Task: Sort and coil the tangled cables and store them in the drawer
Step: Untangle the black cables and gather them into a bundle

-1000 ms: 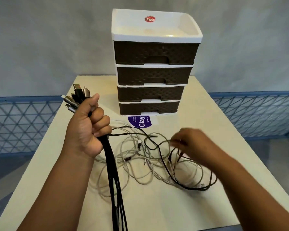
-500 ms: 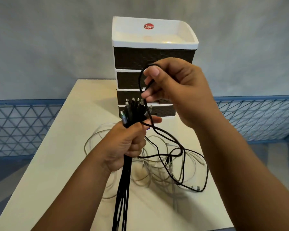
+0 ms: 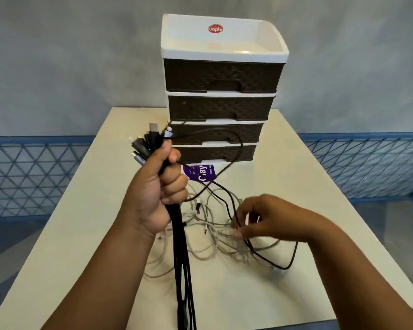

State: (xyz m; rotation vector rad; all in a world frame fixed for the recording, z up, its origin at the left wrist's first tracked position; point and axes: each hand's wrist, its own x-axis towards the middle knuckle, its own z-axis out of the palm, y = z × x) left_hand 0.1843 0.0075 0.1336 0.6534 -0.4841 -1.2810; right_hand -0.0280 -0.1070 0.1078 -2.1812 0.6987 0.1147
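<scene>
Drawer unit (image 3: 221, 75) stood at far centre of the table (image 3: 81, 222): four dark drawers, all pushed in, contents not visible; white top tray (image 3: 224, 44) held nothing visible but a red label. A purple card (image 3: 202, 173) lay flat at the unit's near foot.

Left hand (image 3: 157, 194) was clenched round a bundle of black cables (image 3: 180, 246), raised over the table's left-centre; plug ends (image 3: 148, 141) fanned out above the fist, at least six, exact count unclear. The cords hung straight down past the near edge.

Right hand (image 3: 260, 217) was low over the tangle of pale cables (image 3: 212, 234) at centre, fingertips pinching a black cable (image 3: 267, 258) that looped from the left fist across the heap. Number of pale cables could not be counted.

Bare table surface lay to left, right and near of the heap. Blue lattice railing (image 3: 34, 177) ran behind both side edges
</scene>
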